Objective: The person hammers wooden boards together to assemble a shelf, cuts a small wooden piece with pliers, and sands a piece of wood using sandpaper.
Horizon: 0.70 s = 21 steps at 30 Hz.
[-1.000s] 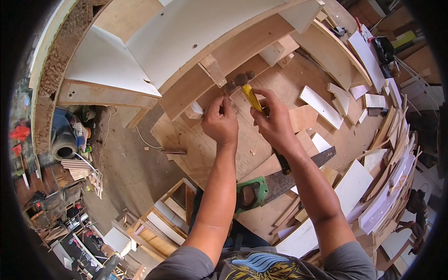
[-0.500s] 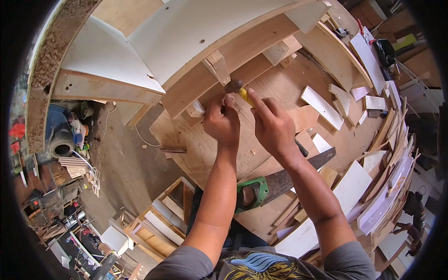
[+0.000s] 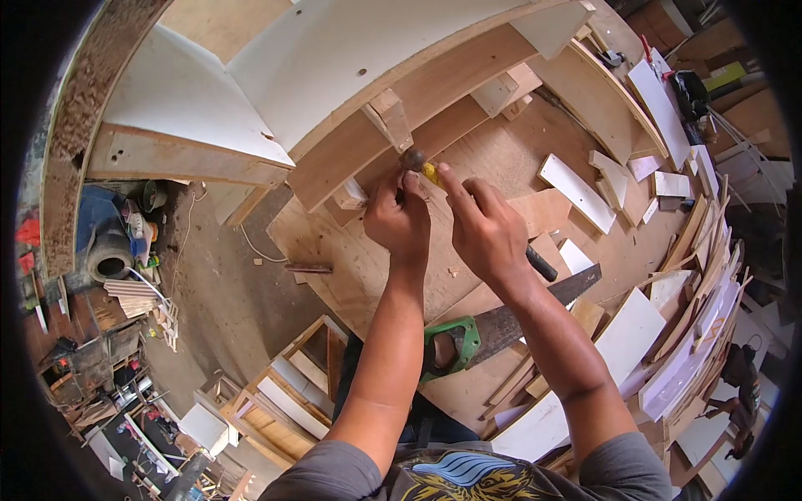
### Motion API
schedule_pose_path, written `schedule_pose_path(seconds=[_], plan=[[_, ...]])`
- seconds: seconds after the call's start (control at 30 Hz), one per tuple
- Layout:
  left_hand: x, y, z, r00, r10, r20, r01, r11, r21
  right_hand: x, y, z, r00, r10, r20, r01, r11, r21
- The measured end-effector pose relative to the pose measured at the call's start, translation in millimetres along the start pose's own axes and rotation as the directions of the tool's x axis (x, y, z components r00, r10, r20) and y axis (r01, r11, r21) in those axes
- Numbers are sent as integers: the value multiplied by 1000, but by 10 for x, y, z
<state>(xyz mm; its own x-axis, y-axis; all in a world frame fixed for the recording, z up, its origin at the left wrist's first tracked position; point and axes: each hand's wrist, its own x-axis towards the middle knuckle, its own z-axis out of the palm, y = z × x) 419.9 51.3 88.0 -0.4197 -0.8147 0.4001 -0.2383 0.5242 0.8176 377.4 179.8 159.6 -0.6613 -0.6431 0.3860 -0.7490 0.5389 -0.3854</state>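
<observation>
My right hand [image 3: 491, 232] is closed round a hammer [image 3: 413, 159] with a dark rounded head, yellow neck and black handle end. The hammer's head is right at the fingertips of my left hand [image 3: 398, 219], beside a small wooden block [image 3: 388, 118]. My left fingers are pinched together; whatever they hold is hidden by the hand and the hammer head. The block is set against a brown plywood strip [image 3: 334, 171] under the white panel [image 3: 334, 63] of a wooden frame.
A handsaw [image 3: 493, 334] with a green handle lies below my right forearm. White and bare wood offcuts [image 3: 578, 192] are scattered to the right, beside a pile of long strips [image 3: 697, 334]. A wooden frame [image 3: 284, 388] stands at lower left, near a grey roll [image 3: 111, 257].
The hammer head has shifted slightly left and the tool has tilted, so more of its black handle end shows beyond my right wrist. My left hand has hardly moved.
</observation>
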Motion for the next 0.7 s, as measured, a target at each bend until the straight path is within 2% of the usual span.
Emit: schedule_pose_path(seconds=[0.1, 0.17, 0.27, 0.37, 0.47, 0.57, 0.7], plan=[[-42, -63, 6, 999, -44, 31, 43, 999, 23, -16, -21, -4, 998, -7, -63, 8, 1000, 21], [-21, 8, -24, 999, -23, 33, 24, 1000, -6, -3, -30, 11, 1000, -8, -22, 8, 1000, 2], [-67, -110, 40, 993, -105, 46, 107, 994, -32, -6, -51, -18, 999, -10, -31, 11, 1000, 8], [-26, -45, -6, 998, -40, 47, 36, 997, 65, 0, -69, -8, 1000, 2, -10, -2, 1000, -2], [-23, -118, 63, 997, 57, -48, -59, 996, -60, -40, -33, 14, 999, 44, -15, -44, 999, 15], [-72, -43, -1, 994, -108, 15, 107, 993, 50, -95, 4, 19, 993, 96, -69, -90, 992, 84], [-79, 31, -132, 997, -18, 77, 7, 991, 131, -157, 67, 48, 977, 175, -122, -154, 975, 162]])
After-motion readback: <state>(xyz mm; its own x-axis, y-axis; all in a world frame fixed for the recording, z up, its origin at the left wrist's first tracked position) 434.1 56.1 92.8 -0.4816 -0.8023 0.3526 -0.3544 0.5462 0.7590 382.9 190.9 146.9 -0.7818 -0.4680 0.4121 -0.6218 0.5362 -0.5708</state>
